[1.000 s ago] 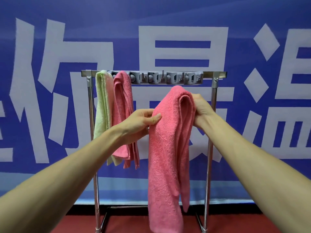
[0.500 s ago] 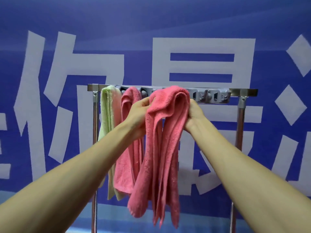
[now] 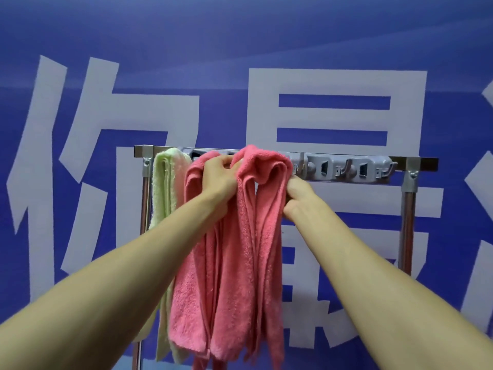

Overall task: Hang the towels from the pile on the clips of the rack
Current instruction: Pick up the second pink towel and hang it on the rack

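A folded pink towel (image 3: 256, 236) is bunched at its top against the grey clip strip (image 3: 346, 169) of the metal rack (image 3: 416, 162). My left hand (image 3: 220, 177) grips the towel's left side at the top. My right hand (image 3: 296, 194) grips its right side just under the strip. The clip behind the towel's top is hidden. Left of it hang another pink towel (image 3: 186, 276) and a light green towel (image 3: 164, 188), both on the strip.
To the right of my hands the strip shows free clips and small hooks (image 3: 346, 166). The rack's right post (image 3: 408, 222) and left post (image 3: 145, 198) stand in front of a blue banner wall with large white characters (image 3: 333, 84).
Both hands have lifted the pink towel from below the bar up to the clip strip, beside the hung pink towel. The view has moved closer to the rack.
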The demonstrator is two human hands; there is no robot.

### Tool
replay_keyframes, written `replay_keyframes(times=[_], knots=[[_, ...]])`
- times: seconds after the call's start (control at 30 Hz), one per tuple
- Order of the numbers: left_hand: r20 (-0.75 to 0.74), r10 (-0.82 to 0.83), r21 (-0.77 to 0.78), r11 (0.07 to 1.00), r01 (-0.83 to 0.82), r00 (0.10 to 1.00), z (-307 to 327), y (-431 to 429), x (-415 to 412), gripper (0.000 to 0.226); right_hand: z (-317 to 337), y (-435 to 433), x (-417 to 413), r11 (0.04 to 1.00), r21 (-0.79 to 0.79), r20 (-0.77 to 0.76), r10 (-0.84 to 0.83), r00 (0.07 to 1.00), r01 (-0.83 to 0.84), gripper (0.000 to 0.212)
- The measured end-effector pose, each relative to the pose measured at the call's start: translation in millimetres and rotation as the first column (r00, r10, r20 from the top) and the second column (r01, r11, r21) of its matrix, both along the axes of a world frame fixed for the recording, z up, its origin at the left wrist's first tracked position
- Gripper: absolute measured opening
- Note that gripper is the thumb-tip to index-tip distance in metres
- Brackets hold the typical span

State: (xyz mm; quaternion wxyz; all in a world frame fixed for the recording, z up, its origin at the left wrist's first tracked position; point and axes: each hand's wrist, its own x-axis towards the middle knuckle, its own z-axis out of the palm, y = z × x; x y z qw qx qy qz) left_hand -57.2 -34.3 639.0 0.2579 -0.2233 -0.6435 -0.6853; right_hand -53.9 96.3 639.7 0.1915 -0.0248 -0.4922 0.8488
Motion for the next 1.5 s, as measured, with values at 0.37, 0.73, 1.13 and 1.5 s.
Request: replay_keyframes(times=[0.37,0.73,1.13,1.5], knots=[[0.005,-0.037,-0.096,0.995,0.038,0.999,-31.5,5.8,-12.9,0.024,-19.8,8.7,2.5,0.970,0.238,-0.011,-0.039,0.999,0.040,0.014],[0.038,0.027,-0.135,0.991,-0.022,0.999,-31.8,1.1,12.9,0.018,-25.3,-9.6,37.0,0.917,0.388,-0.018,-0.094,0.995,0.094,0.026],[0.031,-0.049,-0.139,0.989,0.053,0.998,-46.3,-30.8,65.0,0.034,-32.8,12.3,80.5,0.708,0.681,-0.064,-0.201,0.977,0.190,0.015],[0.234,-0.188,-0.360,0.895,0.265,0.954,-120.1,-45.6,154.0,0.025,-92.3,37.4,182.1,0.342,0.935,0.136,-0.096,0.986,-0.096,0.013]])
